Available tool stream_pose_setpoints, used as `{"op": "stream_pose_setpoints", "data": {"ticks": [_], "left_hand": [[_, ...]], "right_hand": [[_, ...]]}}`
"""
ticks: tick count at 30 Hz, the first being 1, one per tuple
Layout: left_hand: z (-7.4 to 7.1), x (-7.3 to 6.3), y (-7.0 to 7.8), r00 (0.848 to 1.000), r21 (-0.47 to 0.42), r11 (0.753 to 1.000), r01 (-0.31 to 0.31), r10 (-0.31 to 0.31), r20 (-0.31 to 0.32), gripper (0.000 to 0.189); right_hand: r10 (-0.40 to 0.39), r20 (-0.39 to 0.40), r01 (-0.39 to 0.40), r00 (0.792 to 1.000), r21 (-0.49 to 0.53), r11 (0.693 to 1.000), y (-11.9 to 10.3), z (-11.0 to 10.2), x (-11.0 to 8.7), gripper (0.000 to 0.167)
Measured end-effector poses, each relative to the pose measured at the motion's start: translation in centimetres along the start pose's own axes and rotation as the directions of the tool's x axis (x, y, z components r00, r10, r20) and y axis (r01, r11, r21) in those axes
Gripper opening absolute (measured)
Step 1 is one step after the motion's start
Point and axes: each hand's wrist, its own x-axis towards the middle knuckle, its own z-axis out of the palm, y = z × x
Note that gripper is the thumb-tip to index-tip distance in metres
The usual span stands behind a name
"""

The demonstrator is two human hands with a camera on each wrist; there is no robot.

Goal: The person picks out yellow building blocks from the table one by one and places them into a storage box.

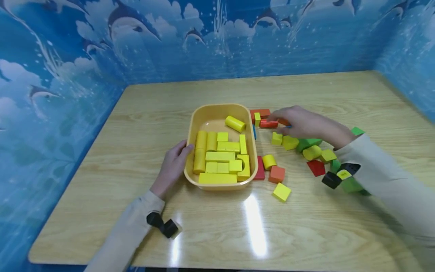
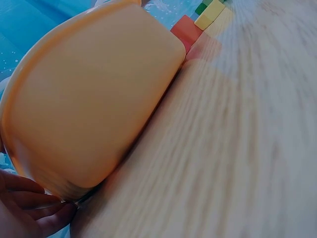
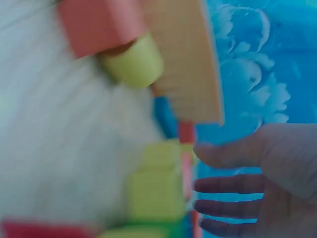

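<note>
A light orange plastic tray point(image 1: 207, 113) stands mid-table with yellow blocks point(image 1: 220, 156) packed at its near end. One yellow cylinder point(image 1: 235, 124) lies apart from them at its far end. My left hand point(image 1: 173, 166) grips the tray's left side, thumb at the rim and fingers along the outer wall. My right hand point(image 1: 299, 122) reaches over blocks beyond the tray's right side. Its fingers are extended and apart in the right wrist view, with nothing between them. Nearest to it are a red cylinder point(image 1: 269, 124), a small upright yellow block point(image 1: 257, 119) and a yellow cube point(image 1: 276, 138).
Right of the tray lie a yellow cylinder point(image 1: 269, 162), an orange-red cube point(image 1: 276, 174) and a yellow block point(image 1: 281, 192). Green blocks point(image 1: 308, 143) and a red block point(image 1: 316, 168) are scattered near the right forearm. A dolphin-print backdrop point(image 1: 217, 45) rises behind the table.
</note>
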Motion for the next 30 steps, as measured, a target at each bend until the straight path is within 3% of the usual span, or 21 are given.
{"op": "stream_pose_setpoints", "data": {"ticks": [3, 5, 8, 13, 18, 22, 24, 30], "left_hand": [[0.0, 0.0, 0.0, 1.000, -0.009, 1.000, 0.007, -0.007, 0.005, 0.042], [-0.1, 0.0, 0.0, 1.000, -0.014, 1.000, 0.009, -0.009, 0.004, 0.043], [-0.1, -0.1, 0.0, 1.000, -0.019, 1.000, 0.010, -0.009, 0.002, 0.043], [-0.1, -0.1, 0.1, 1.000, -0.012, 1.000, -0.004, 0.004, 0.000, 0.041], [0.0, 0.0, 0.1, 1.000, -0.020, 1.000, -0.009, 0.009, 0.001, 0.042], [-0.2, -0.1, 0.1, 1.000, -0.016, 1.000, -0.001, 0.001, -0.007, 0.042], [-0.2, -0.1, 0.1, 1.000, -0.013, 1.000, 0.003, -0.004, -0.014, 0.041], [0.1, -0.1, 0.3, 1.000, -0.049, 0.999, 0.004, -0.004, -0.008, 0.040]], "right_hand": [[0.017, 0.061, -0.016, 0.998, -0.027, 0.999, 1.4, 1.0, -1.5, 0.048], [0.015, 0.057, -0.014, 0.998, -0.023, 1.000, 1.9, 1.5, -2.4, 0.054], [-0.006, 0.012, 0.006, 1.000, -0.015, 1.000, 2.5, 2.2, -3.1, 0.055], [-0.043, -0.070, 0.041, 0.997, -0.032, 0.999, 3.2, 3.0, -3.5, 0.042], [-0.033, -0.169, 0.029, 0.985, -0.024, 0.999, 2.7, 1.8, -3.4, 0.040], [-0.029, -0.349, 0.035, 0.937, 0.012, 0.999, 0.3, 0.1, -1.8, 0.040], [-0.049, -0.383, 0.071, 0.922, 0.042, 0.997, -1.4, -0.2, -0.3, 0.040], [-0.135, -0.272, 0.157, 0.953, 0.063, 0.986, -5.6, 1.7, 3.9, 0.042]]}}
